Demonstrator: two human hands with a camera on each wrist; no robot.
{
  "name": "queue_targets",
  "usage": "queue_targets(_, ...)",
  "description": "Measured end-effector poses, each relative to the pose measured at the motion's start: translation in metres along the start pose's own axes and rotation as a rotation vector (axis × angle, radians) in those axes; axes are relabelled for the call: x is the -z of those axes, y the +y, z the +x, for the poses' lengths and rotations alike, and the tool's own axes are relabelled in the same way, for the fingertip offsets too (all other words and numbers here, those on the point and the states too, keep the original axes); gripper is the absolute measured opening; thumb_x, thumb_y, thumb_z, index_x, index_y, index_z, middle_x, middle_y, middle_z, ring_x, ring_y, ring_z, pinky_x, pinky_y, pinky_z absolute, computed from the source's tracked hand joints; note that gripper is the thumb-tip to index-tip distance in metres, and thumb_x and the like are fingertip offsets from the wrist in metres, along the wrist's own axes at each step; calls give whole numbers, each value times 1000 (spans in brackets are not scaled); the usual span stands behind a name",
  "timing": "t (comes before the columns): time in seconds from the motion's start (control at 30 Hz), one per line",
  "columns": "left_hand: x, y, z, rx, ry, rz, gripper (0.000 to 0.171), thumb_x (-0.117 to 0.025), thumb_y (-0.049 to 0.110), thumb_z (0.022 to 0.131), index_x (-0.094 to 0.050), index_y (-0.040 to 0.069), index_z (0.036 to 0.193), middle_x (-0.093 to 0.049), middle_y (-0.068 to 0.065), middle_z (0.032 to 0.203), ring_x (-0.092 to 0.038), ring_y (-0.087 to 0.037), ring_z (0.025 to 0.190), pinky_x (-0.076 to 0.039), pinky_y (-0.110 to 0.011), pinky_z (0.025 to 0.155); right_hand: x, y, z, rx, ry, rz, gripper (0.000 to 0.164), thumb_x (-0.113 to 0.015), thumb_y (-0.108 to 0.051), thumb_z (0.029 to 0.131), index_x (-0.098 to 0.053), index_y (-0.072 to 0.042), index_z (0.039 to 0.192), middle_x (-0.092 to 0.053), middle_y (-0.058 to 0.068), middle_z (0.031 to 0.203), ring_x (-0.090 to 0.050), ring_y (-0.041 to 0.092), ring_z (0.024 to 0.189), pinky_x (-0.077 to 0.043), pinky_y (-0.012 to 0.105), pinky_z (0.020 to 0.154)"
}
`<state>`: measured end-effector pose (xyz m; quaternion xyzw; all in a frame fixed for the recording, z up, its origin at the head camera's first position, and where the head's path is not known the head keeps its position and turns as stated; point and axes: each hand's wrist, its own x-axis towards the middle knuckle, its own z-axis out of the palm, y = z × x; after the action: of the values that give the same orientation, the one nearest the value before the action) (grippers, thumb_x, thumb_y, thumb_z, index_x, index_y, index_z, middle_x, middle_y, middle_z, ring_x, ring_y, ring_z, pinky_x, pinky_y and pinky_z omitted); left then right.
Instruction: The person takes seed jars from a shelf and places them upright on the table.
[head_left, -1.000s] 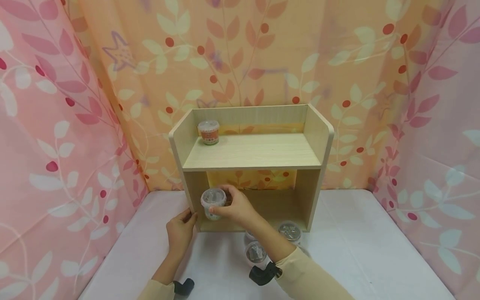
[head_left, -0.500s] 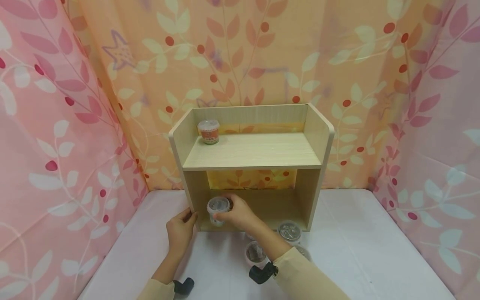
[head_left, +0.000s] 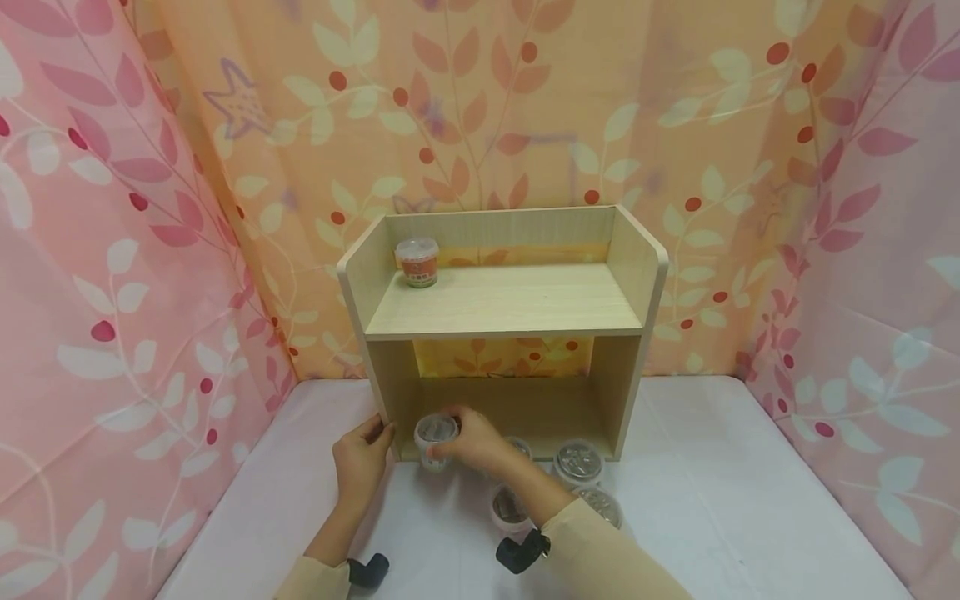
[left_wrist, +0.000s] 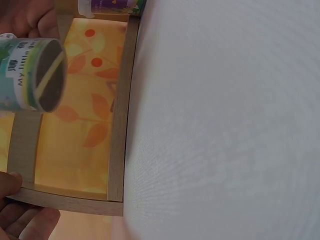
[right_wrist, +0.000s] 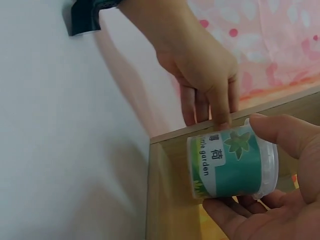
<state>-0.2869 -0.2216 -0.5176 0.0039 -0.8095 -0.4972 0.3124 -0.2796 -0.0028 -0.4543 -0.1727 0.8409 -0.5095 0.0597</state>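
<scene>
My right hand (head_left: pixel 478 443) grips a small lidded plastic tub (head_left: pixel 437 440) near its lid, at the front left of the wooden shelf's (head_left: pixel 510 336) lower compartment. In the right wrist view the tub (right_wrist: pixel 227 162) has a green label with a leaf and the words "little garden". Its base stays apart from the table in the left wrist view. My left hand (head_left: pixel 361 460) pinches the front edge of the shelf's left side panel, thumb inside and fingers outside, as the left wrist view shows.
Several similar tubs, one with a clear lid (head_left: pixel 579 460), stand on the white-covered table (head_left: pixel 720 500) beside and under my right forearm. Another tub (head_left: pixel 417 262) with an orange-red label sits at the upper shelf's back left. Patterned curtains (head_left: pixel 480 100) enclose the table's back and sides.
My right hand has brought the tub down and towards me, to the front of the lower compartment. The left hand keeps its place on the side panel.
</scene>
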Motion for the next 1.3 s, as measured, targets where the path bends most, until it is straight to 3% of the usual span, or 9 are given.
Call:
queue_targets(0.33,0,1,1,5,2,6,25,-82,9,87,-78,-1,110,-77,-18,100,-77,-28,89,-54,-7,67,-11,6,0,-53,-24,-52,74,-92,-18,72,-58,6,132,-67,18,125,-62,35,116,-51,51,103)
queue_targets(0.77,0,1,0,13,-6,7,26,-82,10,87,-78,0,111,-77,-17,99,-77,-28,89,-58,-13,68,-26,13,2,-101,1,-108,71,-95,-12,66,-62,6,125,-69,19,117,-63,36,112,-52,52,101)
queue_targets(1.07,0,2,0,12,-7,21,28,-82,11,88,-77,-1,113,-77,-18,102,-77,-29,91,-62,-26,71,-28,17,5,-118,15,-125,78,-96,-11,65,-58,8,130,-67,21,121,-61,39,118,-49,52,106)
queue_targets(1.3,0,1,0,8,-4,21,28,-82,11,88,-77,-1,113,-77,-18,100,-77,-29,90,-61,-19,69,-30,18,3,-134,34,-124,76,-96,-8,64,-58,8,128,-66,20,118,-60,39,117,-49,52,106)
